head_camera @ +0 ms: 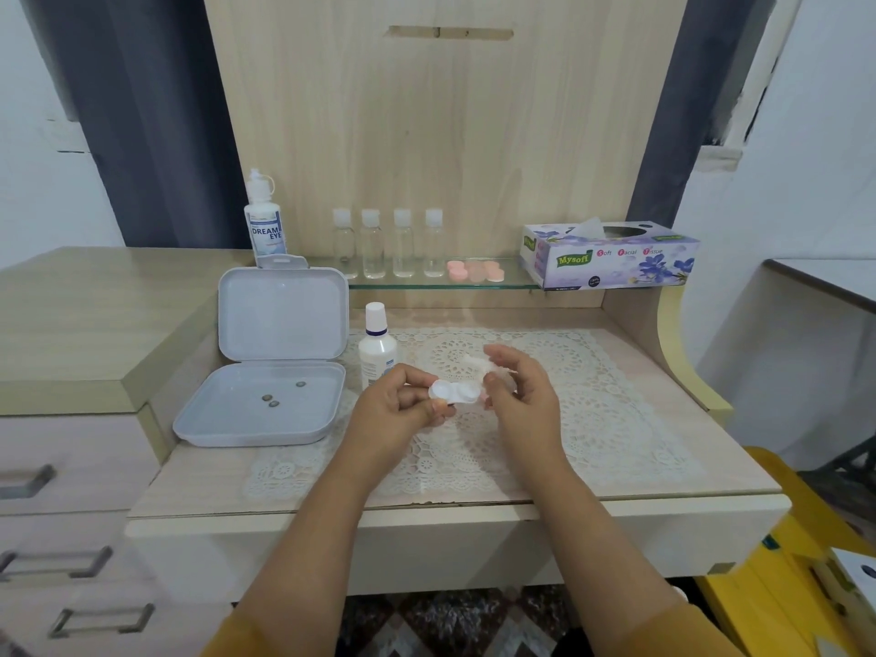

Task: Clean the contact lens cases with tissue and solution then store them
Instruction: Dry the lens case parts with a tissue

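My left hand (403, 405) pinches the left end of a white contact lens case (454, 392) and holds it above the lace mat. My right hand (519, 388) is just right of the case with a crumpled white tissue (479, 365) held in its fingers, close to the case's right cup. A small white solution bottle (374, 348) stands upright behind my left hand. An open grey storage box (265, 405) lies at the left, its lid up. Pink lens cases (476, 271) sit on the glass shelf.
A tall Dream Eye solution bottle (263, 220) stands at the back left. Several small clear bottles (388, 244) line the glass shelf (426, 283). A tissue box (611, 253) sits at the shelf's right end. A drawer unit (57, 490) is on my left.
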`<state>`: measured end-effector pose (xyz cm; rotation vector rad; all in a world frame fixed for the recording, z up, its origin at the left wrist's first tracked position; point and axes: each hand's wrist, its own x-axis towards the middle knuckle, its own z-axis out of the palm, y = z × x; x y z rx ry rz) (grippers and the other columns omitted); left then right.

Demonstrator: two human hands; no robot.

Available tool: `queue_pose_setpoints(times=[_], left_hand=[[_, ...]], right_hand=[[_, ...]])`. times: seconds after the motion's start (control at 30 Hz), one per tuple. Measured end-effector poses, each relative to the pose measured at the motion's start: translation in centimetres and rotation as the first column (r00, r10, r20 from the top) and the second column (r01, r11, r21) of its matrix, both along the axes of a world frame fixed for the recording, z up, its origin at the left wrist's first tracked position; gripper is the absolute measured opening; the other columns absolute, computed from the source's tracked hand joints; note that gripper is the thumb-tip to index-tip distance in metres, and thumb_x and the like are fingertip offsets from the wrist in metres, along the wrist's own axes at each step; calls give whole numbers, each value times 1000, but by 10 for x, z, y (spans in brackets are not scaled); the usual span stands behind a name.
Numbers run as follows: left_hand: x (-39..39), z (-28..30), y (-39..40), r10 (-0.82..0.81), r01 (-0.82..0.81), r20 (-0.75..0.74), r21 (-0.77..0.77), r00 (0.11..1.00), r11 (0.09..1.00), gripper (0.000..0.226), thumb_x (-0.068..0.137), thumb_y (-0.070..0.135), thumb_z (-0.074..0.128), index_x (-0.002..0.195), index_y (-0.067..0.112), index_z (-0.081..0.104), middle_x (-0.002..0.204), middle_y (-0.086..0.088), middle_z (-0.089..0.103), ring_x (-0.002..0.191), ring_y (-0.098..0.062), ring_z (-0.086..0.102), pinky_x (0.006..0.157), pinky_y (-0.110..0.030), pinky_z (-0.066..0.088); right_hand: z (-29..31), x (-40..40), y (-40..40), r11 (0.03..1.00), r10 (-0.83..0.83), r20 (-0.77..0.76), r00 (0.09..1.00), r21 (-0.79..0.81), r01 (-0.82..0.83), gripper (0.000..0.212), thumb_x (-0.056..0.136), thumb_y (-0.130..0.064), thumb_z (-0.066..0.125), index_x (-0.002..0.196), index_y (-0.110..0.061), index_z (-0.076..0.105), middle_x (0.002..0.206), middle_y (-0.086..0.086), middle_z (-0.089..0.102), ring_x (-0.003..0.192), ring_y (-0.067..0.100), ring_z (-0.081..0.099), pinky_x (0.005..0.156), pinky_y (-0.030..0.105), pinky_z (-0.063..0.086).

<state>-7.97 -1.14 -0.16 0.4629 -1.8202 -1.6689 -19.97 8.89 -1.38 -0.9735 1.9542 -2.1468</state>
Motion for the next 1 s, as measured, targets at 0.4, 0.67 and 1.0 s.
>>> queue_pose_setpoints(times=[0.4,0.67,1.0], left_hand=[[0,1,-2,105,-96,-60,136,993,986,12,88,-1,62,99,1,57,85,-16,73,81,-21,73,70,-22,57],[-1,-1,-3,80,-78,-10,110,997,991,14,87,-2,63,99,2,57,82,-17,72,82,-26,72,74,-26,58],[-2,-2,-4,68,-67,-5,92,998,993,17,89,-3,60,106,1,58,88,-18,72,81,-21,72,72,-22,57]], right_hand=[[-4,10,-5,939,34,-498,867,313,143,28,89,-10,63,117,-14,63,109,-11,51,91,-1,49,76,8,41],[-11,6,-11,898,103,-583,806,403,177,19,89,-2,62,108,-1,65,106,-2,53,86,2,53,76,17,48],[-13,9,-10,914,55,-642,765,341,221,21,85,-3,68,105,0,68,103,6,58,83,12,57,70,20,48]])
